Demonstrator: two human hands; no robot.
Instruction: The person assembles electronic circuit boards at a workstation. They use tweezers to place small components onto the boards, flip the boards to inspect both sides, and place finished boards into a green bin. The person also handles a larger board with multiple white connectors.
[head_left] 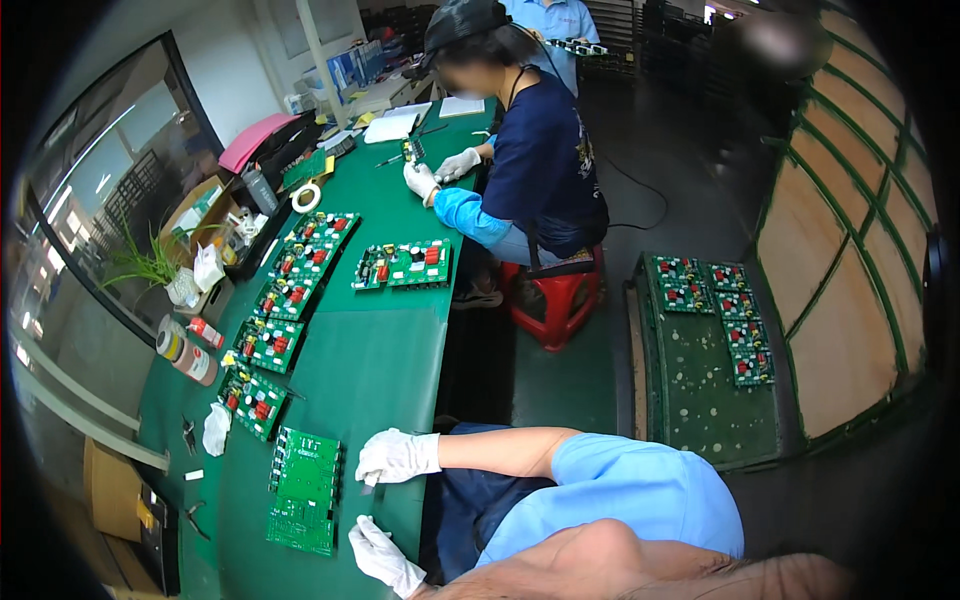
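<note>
My single head view: looks steeply down from above green table (pixel 390 350) near edge, close, fisheye-bent.

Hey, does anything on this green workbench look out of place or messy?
Nothing looks spilled or damaged. The circuit boards lie in a rough row, some slightly askew. A crumpled white cloth and small pliers lie loose near the table edge.
</note>
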